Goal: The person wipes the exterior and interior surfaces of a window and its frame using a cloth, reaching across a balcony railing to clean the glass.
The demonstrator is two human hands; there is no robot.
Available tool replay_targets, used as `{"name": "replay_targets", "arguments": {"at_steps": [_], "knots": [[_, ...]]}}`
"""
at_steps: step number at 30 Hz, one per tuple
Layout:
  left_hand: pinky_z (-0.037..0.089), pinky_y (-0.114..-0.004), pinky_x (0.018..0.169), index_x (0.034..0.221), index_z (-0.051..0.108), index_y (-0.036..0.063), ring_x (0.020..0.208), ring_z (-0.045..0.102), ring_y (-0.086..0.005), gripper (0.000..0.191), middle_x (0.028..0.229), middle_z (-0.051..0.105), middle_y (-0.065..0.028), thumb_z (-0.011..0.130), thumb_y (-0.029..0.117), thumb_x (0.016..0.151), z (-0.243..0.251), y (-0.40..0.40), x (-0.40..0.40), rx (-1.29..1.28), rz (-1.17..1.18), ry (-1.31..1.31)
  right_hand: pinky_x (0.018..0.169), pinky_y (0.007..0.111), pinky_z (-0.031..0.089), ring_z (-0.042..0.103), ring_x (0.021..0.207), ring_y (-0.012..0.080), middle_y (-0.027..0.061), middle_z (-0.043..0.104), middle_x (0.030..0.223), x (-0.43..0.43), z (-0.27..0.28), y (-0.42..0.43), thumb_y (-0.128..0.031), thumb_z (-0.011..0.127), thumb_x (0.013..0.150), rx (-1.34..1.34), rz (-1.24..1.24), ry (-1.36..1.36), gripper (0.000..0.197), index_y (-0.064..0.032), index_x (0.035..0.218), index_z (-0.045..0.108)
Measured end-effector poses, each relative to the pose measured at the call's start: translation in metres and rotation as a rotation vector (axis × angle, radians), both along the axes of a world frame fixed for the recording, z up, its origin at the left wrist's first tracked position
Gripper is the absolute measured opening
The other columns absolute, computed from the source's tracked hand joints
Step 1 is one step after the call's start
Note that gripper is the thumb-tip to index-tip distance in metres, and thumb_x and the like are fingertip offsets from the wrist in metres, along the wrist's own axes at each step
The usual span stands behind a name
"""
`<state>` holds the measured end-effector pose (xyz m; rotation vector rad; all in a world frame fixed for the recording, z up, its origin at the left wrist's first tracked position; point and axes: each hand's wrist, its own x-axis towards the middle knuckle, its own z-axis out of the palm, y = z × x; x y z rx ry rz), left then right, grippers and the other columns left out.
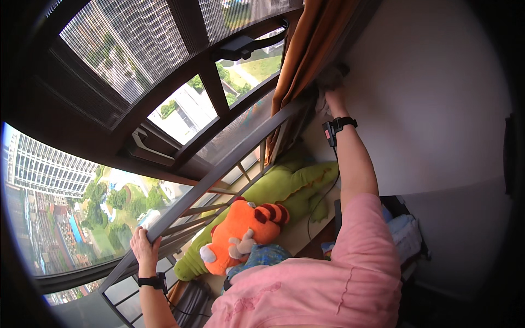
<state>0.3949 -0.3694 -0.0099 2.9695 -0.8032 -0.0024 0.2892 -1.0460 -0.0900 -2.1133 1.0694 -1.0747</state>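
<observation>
My left hand (144, 251) is closed around the grey metal handrail (217, 168) of the window railing. At the far end of my outstretched arm, my right hand (336, 98) holds a greyish cloth (323, 105) against the corner by the white wall (426, 98). Shadow hides most of the fingers there and part of the cloth. Just left of that hand hangs an orange-brown curtain (301, 53). Below and between my arms lie a green plush crocodile (262, 184) and an orange plush toy (233, 223) with striped parts.
Beyond the railing are dark-framed windows (209, 96) with mesh screens, one with a handle (151, 149). High-rise buildings and greenery show far below. A black cable (313, 213) runs down from my right wrist device. Folded cloths (404, 235) lie at the right.
</observation>
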Motion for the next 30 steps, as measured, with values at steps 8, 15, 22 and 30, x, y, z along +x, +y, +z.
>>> {"name": "replay_targets", "arguments": {"at_steps": [8, 15, 22, 30], "knots": [[0.034, -0.04, 0.083, 0.094, 0.048, 0.005, 0.097, 0.047, -0.0306, 0.041, 0.101, 0.051, -0.0101, 0.071, 0.025, 0.067, 0.002, -0.005, -0.003, 0.0, 0.051, 0.022, 0.096, 0.039, 0.034, 0.038, 0.113, 0.0409, 0.0275, 0.037, 0.124, -0.006, -0.011, 0.135, -0.012, 0.053, 0.074, 0.109, 0.184, -0.11, 0.041, -0.0017, 0.114, 0.048], [0.034, -0.038, 0.083, 0.096, 0.05, 0.0074, 0.096, 0.049, -0.027, 0.041, 0.098, 0.052, -0.0089, 0.071, 0.029, 0.067, 0.001, -0.005, -0.007, 0.003, 0.053, -0.058, 0.093, 0.037, 0.035, 0.042, 0.108, 0.0407, 0.0259, 0.035, 0.123, -0.009, 0.03, 0.3, -0.004, 0.055, 0.073, -0.011, 0.347, -0.113, 0.035, 0.0, 0.108, 0.051], [0.024, -0.045, 0.099, 0.118, 0.043, 0.0068, 0.118, 0.036, -0.0295, 0.06, 0.126, 0.041, -0.0136, 0.069, 0.031, 0.07, -0.02, 0.005, -0.017, -0.056, 0.104, -0.176, 0.091, 0.04, 0.038, 0.043, 0.103, 0.0379, 0.0218, 0.035, 0.125, 0.0, 0.04, 0.435, -0.007, 0.061, 0.069, -0.067, 0.661, 0.033, 0.036, -0.004, 0.104, 0.053], [0.016, -0.043, 0.107, 0.138, 0.019, 0.0112, 0.131, 0.021, -0.0288, 0.084, 0.141, 0.023, -0.0126, 0.068, 0.023, 0.071, -0.015, 0.025, -0.051, -0.051, 0.017, -0.134, 0.084, 0.039, 0.044, 0.052, 0.096, 0.0364, 0.022, 0.053, 0.107, -0.003, 0.053, 0.474, -0.006, 0.056, 0.071, 0.073, 1.022, -0.116, 0.031, -0.005, 0.102, 0.059]]}}
